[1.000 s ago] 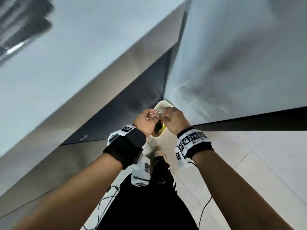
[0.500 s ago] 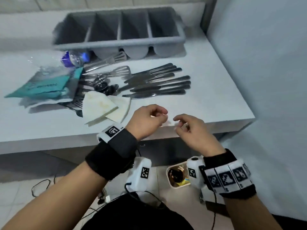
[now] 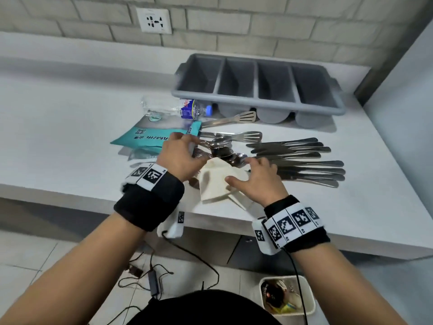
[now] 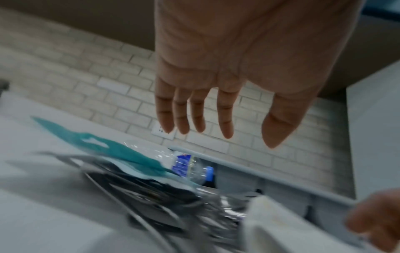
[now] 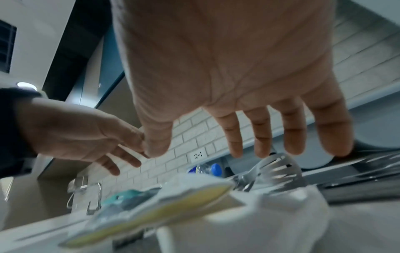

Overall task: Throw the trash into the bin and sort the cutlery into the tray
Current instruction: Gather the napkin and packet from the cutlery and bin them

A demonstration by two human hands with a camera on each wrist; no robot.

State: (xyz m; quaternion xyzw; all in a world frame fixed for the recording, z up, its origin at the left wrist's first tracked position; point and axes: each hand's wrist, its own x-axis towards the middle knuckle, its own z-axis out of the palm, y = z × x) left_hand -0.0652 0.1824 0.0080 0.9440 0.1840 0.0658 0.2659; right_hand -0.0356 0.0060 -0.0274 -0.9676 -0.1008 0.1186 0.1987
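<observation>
On the white counter (image 3: 70, 141) my left hand (image 3: 192, 151) hovers open with straight, spread fingers over the spoons (image 3: 220, 146) and the edge of a teal packet (image 3: 145, 138). My right hand (image 3: 243, 171) is open just above the crumpled napkins (image 3: 215, 184), thumb nearly on them. Both wrist views show empty palms: left hand (image 4: 227, 137), right hand (image 5: 216, 152) over a stained napkin (image 5: 162, 202). The grey four-compartment tray (image 3: 255, 100) at the back looks empty. Several knives (image 3: 304, 160) lie to the right. The bin (image 3: 309, 299) stands on the floor, holding trash.
A plastic bottle (image 3: 178, 107) lies in front of the tray. Two slotted spatulas (image 3: 243, 137) lie between tray and spoons. A wall (image 3: 403, 95) closes the counter's right side. Cables (image 3: 152, 277) trail over the floor under the counter edge.
A second ago both hands were down at the bin on the floor. They have come up to the counter, opened, and moved forward over the napkins and spoons.
</observation>
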